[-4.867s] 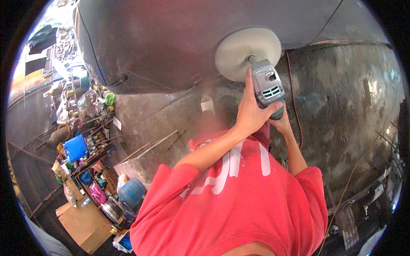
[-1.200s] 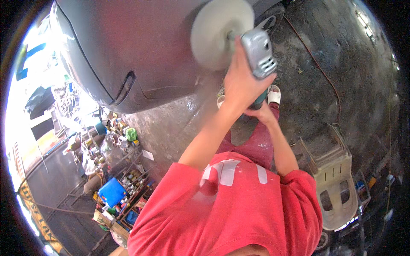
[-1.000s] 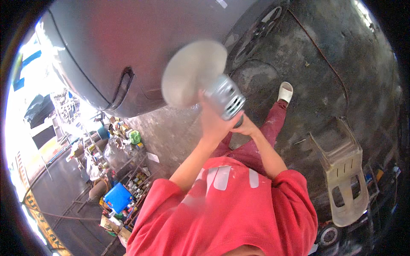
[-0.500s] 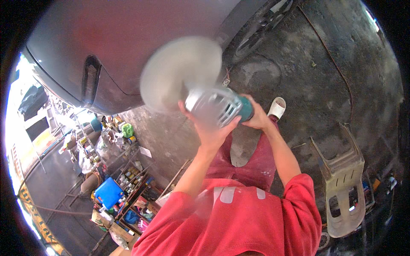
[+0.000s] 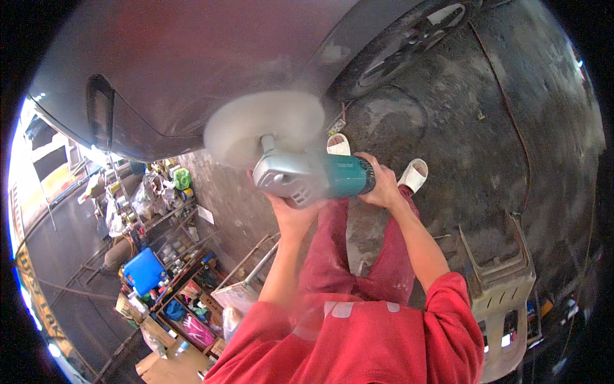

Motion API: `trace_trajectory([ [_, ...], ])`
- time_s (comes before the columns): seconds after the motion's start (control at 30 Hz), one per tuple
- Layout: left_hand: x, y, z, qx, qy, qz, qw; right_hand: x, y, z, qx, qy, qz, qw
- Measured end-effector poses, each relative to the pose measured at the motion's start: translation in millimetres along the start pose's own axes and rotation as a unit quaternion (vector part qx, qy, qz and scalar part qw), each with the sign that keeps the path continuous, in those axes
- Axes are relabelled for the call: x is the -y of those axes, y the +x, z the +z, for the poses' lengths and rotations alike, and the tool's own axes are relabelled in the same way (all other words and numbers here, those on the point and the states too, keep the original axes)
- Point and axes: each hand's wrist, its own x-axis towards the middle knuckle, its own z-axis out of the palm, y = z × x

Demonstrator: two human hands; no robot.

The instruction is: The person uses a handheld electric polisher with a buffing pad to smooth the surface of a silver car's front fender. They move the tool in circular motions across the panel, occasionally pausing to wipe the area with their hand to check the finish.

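The polisher (image 5: pixel 313 176), its blurred foam pad (image 5: pixel 265 125) pressed flat on the dark car panel (image 5: pixel 192 64), sat crosswise so both hands could steady it. The left hand (image 5: pixel 291 214) cupped the grey head from below in a closed grip; the right hand (image 5: pixel 380 182) wrapped tight round the teal body, above white sandals (image 5: pixel 412 176) on the wet floor (image 5: pixel 499 128).

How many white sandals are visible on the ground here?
2: one white sandal sits just beyond the polisher body, and the other white sandal lies past the right hand. The polisher hides part of the first.
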Motion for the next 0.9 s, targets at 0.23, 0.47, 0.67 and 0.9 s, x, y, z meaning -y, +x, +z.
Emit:
trace_trajectory([
  [0.23, 42.0, -5.3, 0.9, -0.066, -0.061, -0.111, 0.990, -11.3, 16.4, -18.8, -0.011, -0.147, -0.081, 0.986],
  [0.47, -52.2, 4.0, 10.8, -0.065, -0.087, 0.052, 0.993, 72.3, -2.6, -73.6, -0.030, -0.091, -0.053, 0.994],
  [0.67, -88.3, 17.4, -11.2, -0.065, -0.105, 0.014, 0.992, 124.8, 4.8, -99.0, -0.046, -0.115, -0.102, 0.987],
  [0.9, 12.4, -12.9, -17.3, -0.083, -0.125, -0.148, 0.978, 78.9, 2.0, -74.0, 0.035, -0.253, -0.052, 0.965],
])
